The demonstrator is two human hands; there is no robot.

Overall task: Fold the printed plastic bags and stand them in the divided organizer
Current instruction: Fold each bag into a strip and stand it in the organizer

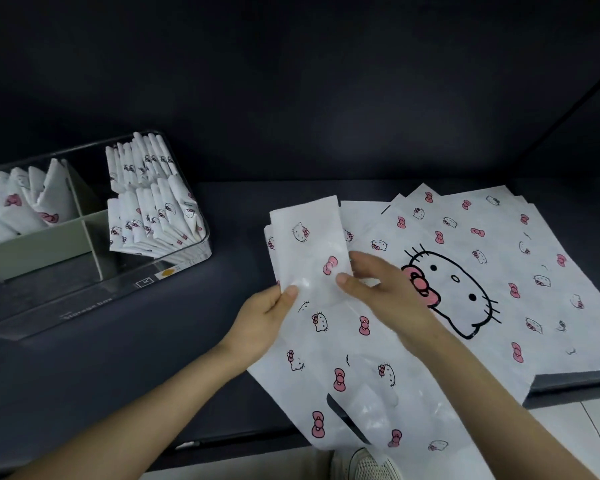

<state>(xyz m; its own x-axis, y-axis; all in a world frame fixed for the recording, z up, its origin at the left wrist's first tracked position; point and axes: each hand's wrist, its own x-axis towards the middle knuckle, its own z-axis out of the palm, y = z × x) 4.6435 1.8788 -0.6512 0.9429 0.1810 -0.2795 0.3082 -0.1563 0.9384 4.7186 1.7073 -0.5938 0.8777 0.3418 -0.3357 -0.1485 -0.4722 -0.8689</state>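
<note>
- The step in hand looks like folding: one printed bag (329, 341), already narrowed to a long strip, lies slantwise on the tabletop (153, 358). Its near end hangs over the front edge.
- The left hand (264, 320) pinches the strip's left edge, thumb on top and fingers beneath.
- The right hand (388, 292) grasps the opposite edge, thumb on the plastic and fingers reaching past it. Between them the far end of the strip stands lifted.
- The next move probably calls for bringing one end over squarely and pressing a firm crease, since thin slippery plastic tends to spring open. The small packet can then go left to the organizer (94, 299).
- The organizer is a clear box with green dividers, and folded bags (153, 216) stand in rows in its far compartments. The nearest compartment looks free, though the view there is dim.
- A stack of flat bags (492, 258) waits just right of the hands, touching the strip.
- The tabletop is dark and matte, backed by a dark wall (291, 81).
- Below its front edge show a pale floor (586, 427) and the toe of a shoe (368, 465).
</note>
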